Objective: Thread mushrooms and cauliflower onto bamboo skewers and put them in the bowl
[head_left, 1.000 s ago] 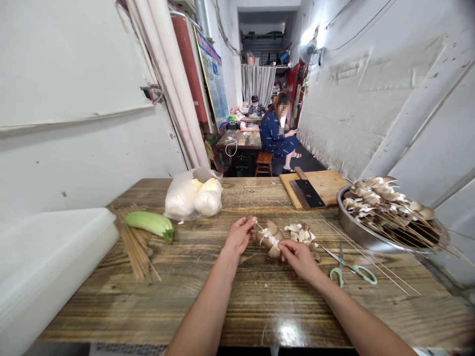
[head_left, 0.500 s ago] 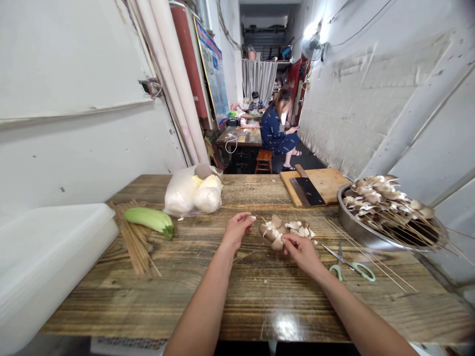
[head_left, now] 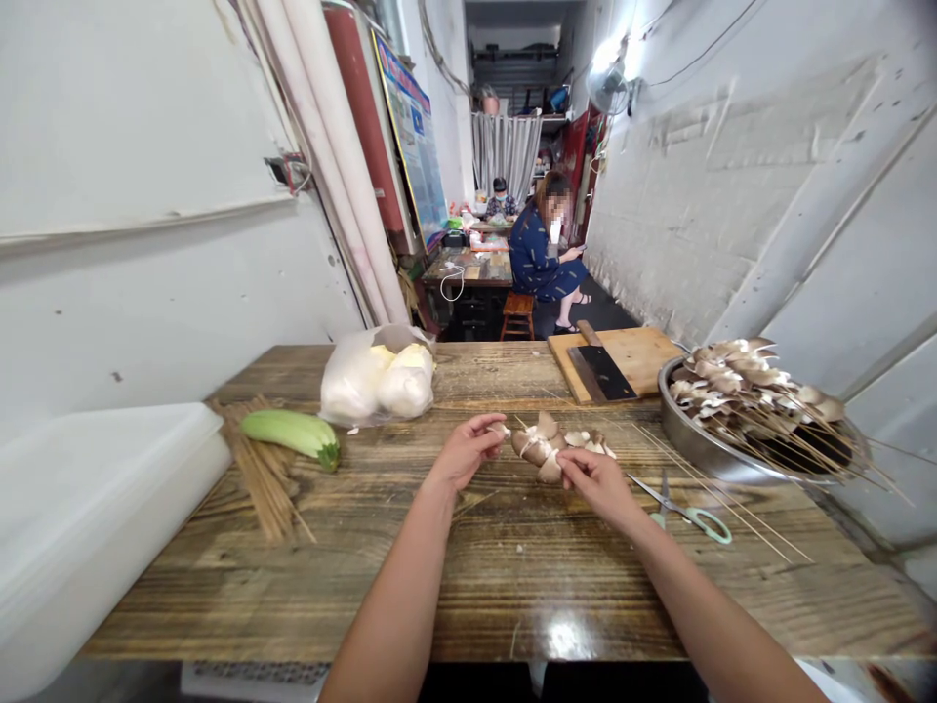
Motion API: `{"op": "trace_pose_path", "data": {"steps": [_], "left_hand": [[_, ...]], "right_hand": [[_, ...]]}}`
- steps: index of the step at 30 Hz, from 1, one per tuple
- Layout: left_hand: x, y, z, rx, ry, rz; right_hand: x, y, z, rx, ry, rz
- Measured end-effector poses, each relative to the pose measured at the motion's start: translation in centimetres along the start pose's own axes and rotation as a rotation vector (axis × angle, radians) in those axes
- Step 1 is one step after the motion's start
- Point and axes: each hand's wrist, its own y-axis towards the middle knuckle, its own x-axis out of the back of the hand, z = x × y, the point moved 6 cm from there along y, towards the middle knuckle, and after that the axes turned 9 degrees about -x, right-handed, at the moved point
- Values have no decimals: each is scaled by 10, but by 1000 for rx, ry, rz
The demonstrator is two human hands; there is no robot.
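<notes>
My left hand (head_left: pixel 465 450) is pinched on a small mushroom piece (head_left: pixel 500 429) at the tip of a thin bamboo skewer. My right hand (head_left: pixel 594 480) is closed on the other end of that skewer, which carries several brown and white mushroom pieces (head_left: pixel 538 451). Both hands hover just above the wooden table (head_left: pixel 468 576). More loose mushroom pieces (head_left: pixel 591 443) lie just behind my right hand.
A steel basin (head_left: pixel 703 449) of finished mushroom skewers stands at the right. Green-handled scissors (head_left: pixel 688 514) and loose skewers (head_left: pixel 717 498) lie beside it. A cutting board with a cleaver (head_left: pixel 604 371), a plastic bag (head_left: pixel 377 383), a green gourd (head_left: pixel 291 432) and a white tub (head_left: pixel 88 508) are around. A seated person (head_left: pixel 543 256) is far behind.
The left hand slid toward the mushrooms on the skewer, closing the gap. Both hands and the skewer shifted slightly away from me.
</notes>
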Motion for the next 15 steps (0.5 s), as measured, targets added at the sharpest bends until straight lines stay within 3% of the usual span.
{"op": "trace_pose_path", "data": {"steps": [10, 15], "left_hand": [[1, 1, -2, -3, -109, 1], [3, 0, -4, -18, -100, -1]], "right_hand": [[-10, -8, 17, 40, -18, 117], [-9, -8, 15, 22, -12, 80]]}}
